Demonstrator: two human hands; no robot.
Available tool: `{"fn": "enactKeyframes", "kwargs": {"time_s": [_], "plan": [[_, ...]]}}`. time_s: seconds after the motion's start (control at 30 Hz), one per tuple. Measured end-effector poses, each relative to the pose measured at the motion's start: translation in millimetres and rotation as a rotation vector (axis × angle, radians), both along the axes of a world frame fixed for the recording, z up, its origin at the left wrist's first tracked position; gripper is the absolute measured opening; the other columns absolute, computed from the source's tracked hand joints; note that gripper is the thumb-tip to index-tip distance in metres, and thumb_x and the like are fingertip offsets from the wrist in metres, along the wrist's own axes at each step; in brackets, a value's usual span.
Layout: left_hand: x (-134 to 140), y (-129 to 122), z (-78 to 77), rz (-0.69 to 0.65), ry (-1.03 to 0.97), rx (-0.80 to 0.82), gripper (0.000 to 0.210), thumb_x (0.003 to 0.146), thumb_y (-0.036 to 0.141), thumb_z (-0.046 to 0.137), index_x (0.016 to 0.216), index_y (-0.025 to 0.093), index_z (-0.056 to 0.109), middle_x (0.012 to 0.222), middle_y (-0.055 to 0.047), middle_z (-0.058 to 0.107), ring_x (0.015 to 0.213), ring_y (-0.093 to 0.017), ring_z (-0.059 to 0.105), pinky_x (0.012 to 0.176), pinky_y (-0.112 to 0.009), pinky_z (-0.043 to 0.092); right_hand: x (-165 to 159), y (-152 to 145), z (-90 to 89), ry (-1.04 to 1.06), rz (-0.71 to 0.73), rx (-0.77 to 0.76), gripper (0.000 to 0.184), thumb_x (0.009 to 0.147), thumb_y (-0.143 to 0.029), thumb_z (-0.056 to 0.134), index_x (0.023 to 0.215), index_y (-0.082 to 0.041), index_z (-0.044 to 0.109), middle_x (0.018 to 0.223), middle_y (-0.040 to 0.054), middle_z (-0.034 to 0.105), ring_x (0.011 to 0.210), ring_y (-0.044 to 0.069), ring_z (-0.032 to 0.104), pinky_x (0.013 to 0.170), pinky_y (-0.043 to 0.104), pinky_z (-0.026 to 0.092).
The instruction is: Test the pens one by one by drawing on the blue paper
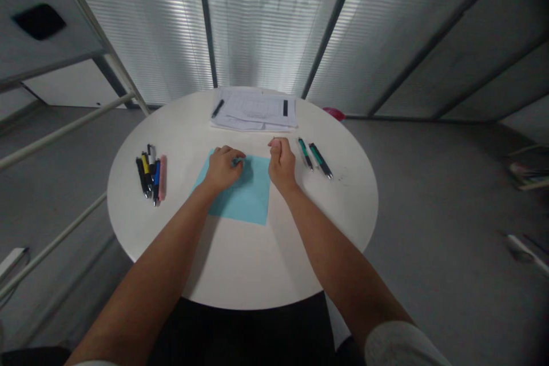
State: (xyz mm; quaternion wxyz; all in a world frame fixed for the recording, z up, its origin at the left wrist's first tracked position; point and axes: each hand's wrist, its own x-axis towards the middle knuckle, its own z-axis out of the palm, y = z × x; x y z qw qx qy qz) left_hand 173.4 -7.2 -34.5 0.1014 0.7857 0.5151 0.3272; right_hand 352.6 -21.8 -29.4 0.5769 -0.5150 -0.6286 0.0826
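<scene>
A light blue square sheet of paper (244,200) lies on the white round table (240,274). Over its upper left part is my left hand (223,167), with thumb and fingers closed on a small greenish-grey piece (237,162) too small to name. Beside the sheet's upper right corner, my right hand (282,163) is closed in a fist. A tiny thin tip may show at its top, but what it holds is mostly hidden. Just right of that hand lie a slim green-and-black pen (305,153) and a thicker one (321,160), apart from the fingers.
Several pens and markers (150,174) lie grouped at the table's left, a pink one (162,177) among them. Printed papers (257,110) with a black pen (218,108) are at the back edge. White metal rails (68,131) stand left of the table.
</scene>
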Motion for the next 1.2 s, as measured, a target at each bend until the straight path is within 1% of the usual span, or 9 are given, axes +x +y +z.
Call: {"fn": "enactKeyframes", "kwargs": {"time_s": [0.1,0.2,0.33,0.4,0.5,0.67,0.8,1.03,1.2], "plan": [[0.1,-0.5,-3.8,0.062,0.103,-0.044,0.027,0.079,0.026,0.057,0.101,0.024,0.074,0.103,-0.011,0.065,0.102,-0.030,0.054,0.091,-0.047,0.041,-0.9,0.5,0.0,-0.035,0.004,-0.009,0.036,0.099,-0.047,0.031,0.097,-0.022,0.056,0.084,0.0026,0.063,0.073,0.015,0.057,0.069,0.028,0.042],[0.7,-2.1,-4.8,0.068,0.158,-0.080,0.028,0.081,0.028,0.056,0.103,0.026,0.073,0.106,-0.011,0.064,0.105,-0.031,0.052,0.090,-0.048,0.040,-2.2,-0.2,1.7,-0.081,0.048,-0.010,0.034,0.098,-0.047,0.035,0.101,-0.022,0.058,0.094,0.0039,0.067,0.083,0.016,0.061,0.075,0.028,0.045],[0.2,-2.1,-4.6,0.056,0.163,-0.095,0.029,0.083,0.027,0.053,0.105,0.026,0.073,0.107,-0.011,0.063,0.103,-0.031,0.052,0.089,-0.047,0.039,-3.5,-2.8,5.0,-0.137,0.095,-0.038,0.035,0.097,-0.048,0.036,0.105,-0.024,0.061,0.106,0.0048,0.068,0.097,0.018,0.063,0.086,0.029,0.047],[-1.1,-1.2,-4.8,0.073,0.146,-0.073,0.031,0.084,0.027,0.052,0.108,0.025,0.072,0.108,-0.013,0.062,0.103,-0.031,0.052,0.088,-0.047,0.039,-3.9,-4.3,6.4,-0.155,0.094,-0.078,0.037,0.098,-0.048,0.035,0.107,-0.024,0.062,0.109,0.0049,0.069,0.100,0.018,0.063,0.088,0.030,0.047],[-3.7,0.1,-5.1,0.117,0.135,-0.037,0.032,0.084,0.027,0.052,0.109,0.024,0.072,0.109,-0.014,0.062,0.104,-0.033,0.050,0.086,-0.048,0.039,-4.1,-6.0,7.6,-0.182,0.087,-0.130,0.037,0.098,-0.048,0.035,0.109,-0.025,0.062,0.108,0.0045,0.070,0.098,0.018,0.064,0.087,0.030,0.048],[-6.0,1.0,-5.1,0.129,0.144,-0.049,0.026,0.084,0.030,0.052,0.095,0.023,0.075,0.100,-0.015,0.065,0.099,-0.034,0.051,0.083,-0.049,0.039,-4.1,-5.7,6.6,-0.233,0.096,-0.167,0.036,0.098,-0.045,0.037,0.116,-0.027,0.061,0.113,0.0026,0.070,0.099,0.018,0.065,0.087,0.030,0.048],[-5.7,1.6,-5.1,0.120,0.134,-0.051,0.024,0.082,0.028,0.053,0.092,0.023,0.075,0.098,-0.014,0.066,0.096,-0.034,0.053,0.083,-0.049,0.040,-3.7,-4.2,4.6,-0.263,0.101,-0.153,0.034,0.098,-0.043,0.038,0.112,-0.026,0.064,0.111,0.0035,0.070,0.101,0.018,0.065,0.089,0.029,0.048],[-6.2,2.8,-5.4,0.116,0.152,-0.062,0.024,0.084,0.027,0.052,0.091,0.021,0.074,0.099,-0.015,0.067,0.096,-0.034,0.054,0.083,-0.049,0.040,-4.5,-4.5,3.2,-0.326,0.081,-0.183,0.034,0.097,-0.045,0.038,0.107,-0.026,0.064,0.101,0.0022,0.072,0.090,0.017,0.066,0.080,0.028,0.047],[-6.2,5.6,-5.2,0.110,0.072,-0.055,0.024,0.085,0.027,0.051,0.094,0.022,0.072,0.101,-0.013,0.066,0.098,-0.030,0.054,0.089,-0.046,0.039,-4.4,-4.9,3.5,-0.358,0.073,-0.200,0.033,0.097,-0.046,0.039,0.107,-0.028,0.065,0.100,0.0011,0.072,0.087,0.017,0.066,0.077,0.028,0.047]]}}
